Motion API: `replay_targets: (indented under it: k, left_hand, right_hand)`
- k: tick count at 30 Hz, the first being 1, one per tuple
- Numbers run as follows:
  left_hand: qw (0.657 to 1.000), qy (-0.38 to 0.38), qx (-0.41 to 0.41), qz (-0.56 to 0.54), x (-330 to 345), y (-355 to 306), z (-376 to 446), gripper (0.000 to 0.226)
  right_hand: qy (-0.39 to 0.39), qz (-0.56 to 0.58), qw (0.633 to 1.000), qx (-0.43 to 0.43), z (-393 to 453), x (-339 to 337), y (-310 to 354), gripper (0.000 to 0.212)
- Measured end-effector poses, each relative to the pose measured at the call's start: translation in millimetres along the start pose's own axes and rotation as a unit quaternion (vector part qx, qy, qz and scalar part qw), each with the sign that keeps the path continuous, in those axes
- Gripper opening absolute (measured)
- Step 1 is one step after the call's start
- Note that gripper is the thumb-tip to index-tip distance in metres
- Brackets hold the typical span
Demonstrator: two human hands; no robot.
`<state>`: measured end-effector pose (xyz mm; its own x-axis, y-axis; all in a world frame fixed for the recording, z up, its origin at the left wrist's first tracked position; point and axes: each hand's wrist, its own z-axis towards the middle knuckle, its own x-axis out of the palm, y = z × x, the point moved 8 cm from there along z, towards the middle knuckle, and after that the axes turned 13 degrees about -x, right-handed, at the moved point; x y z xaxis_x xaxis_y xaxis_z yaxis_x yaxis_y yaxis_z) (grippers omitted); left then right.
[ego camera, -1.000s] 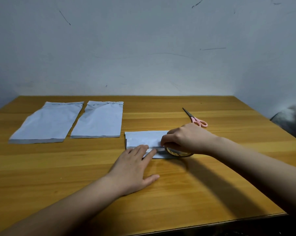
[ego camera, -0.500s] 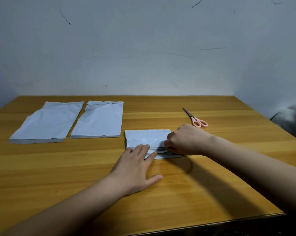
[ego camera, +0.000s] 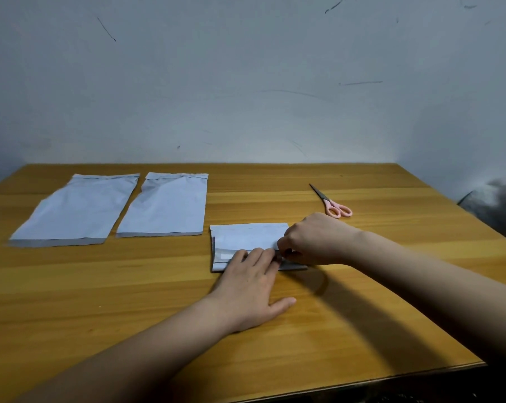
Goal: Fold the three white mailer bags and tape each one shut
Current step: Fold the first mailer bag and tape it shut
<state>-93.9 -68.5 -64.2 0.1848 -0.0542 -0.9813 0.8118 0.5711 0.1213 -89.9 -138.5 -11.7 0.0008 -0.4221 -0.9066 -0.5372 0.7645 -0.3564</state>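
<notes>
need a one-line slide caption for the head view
Left hand presses the folded mailer bag flat while the right hand pinches at its fold; two unfolded bags and scissors wait.

Wooden table (ego camera: 362, 315) against wall. On it: two flat white mailer bags (ego camera: 74, 210) (ego camera: 166, 206) side by side far left, folded mailer bag (ego camera: 246, 238) mid-table, pink-handled scissors (ego camera: 333, 205) far right.

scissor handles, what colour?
Pink, with grey metal blades: the small scissors lie on the wooden table. Head view, the only one.
</notes>
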Motion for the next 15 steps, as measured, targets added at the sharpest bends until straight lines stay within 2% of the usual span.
replay_targets:
  k: [9, 15]
  left_hand:
    - [1.0, -0.011, -0.004, -0.005, -4.4, -2.4, 1.4, 0.091]
    - [1.0, -0.014, -0.001, 0.004, -5.9, -4.5, 4.5, 0.092]
  right_hand:
    - [-0.026, 0.135, 0.986, 0.09, -15.4, 6.1, -21.1, 0.021]
    - [-0.01, 0.152, 0.98, 0.127, -22.1, 4.4, -28.4, 0.025]
